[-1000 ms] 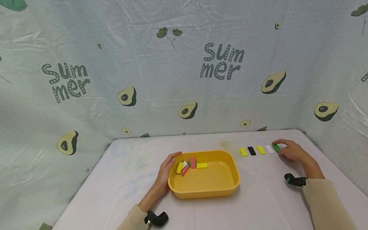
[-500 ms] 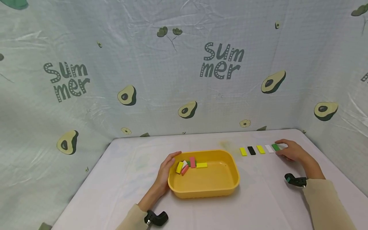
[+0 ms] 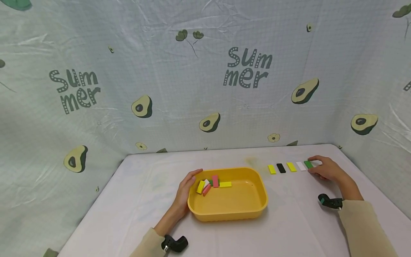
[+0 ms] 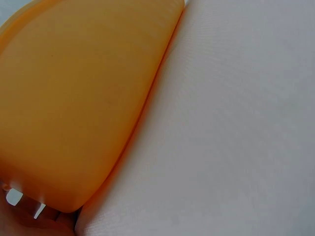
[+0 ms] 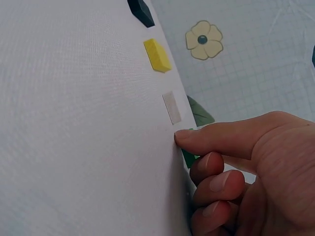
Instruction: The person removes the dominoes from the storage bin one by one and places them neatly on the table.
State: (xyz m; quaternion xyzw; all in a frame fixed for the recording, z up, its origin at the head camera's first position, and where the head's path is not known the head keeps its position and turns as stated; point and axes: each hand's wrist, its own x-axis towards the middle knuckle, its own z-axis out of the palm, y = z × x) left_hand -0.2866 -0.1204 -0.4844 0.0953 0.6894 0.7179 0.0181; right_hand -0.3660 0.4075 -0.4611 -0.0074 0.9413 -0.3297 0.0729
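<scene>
Green block point(image 3: 308, 164): on the table point(image 3: 144, 203), at the right-hand end, just beside the white block point(image 3: 301, 166) and not touching it.
Right hand point(image 3: 328, 170): I pinch the green block end to end, index finger far, thumb near. A light pinch should do; a hard squeeze could twist it.
Row: white block, yellow block point(image 3: 291, 167), black block point(image 3: 281, 168) and leftmost yellow block point(image 3: 272, 169) slant much alike, with gaps between. To handle the green block well, I'd match that slant and keep finger and thumb moving lengthwise, so the white block isn't nudged.
Left hand point(image 3: 185, 189): it grips the tray point(image 3: 229, 217) by its left end, fingers reaching toward the far corner. A steady hold seems enough; a tug could shift the loose blocks point(image 3: 215, 181) inside.
Head view: only here do I see the whole line, both ends of my pinch and what lies in the tray.
Right wrist view: my thumb hides much of the green block, but the lower fingers show curled in, and the yellow block's thickness is plain. The leftmost yellow block is out of frame.
Left wrist view: the tray's outer wall meets the table, with dim fingers in the corner; no block shows.
</scene>
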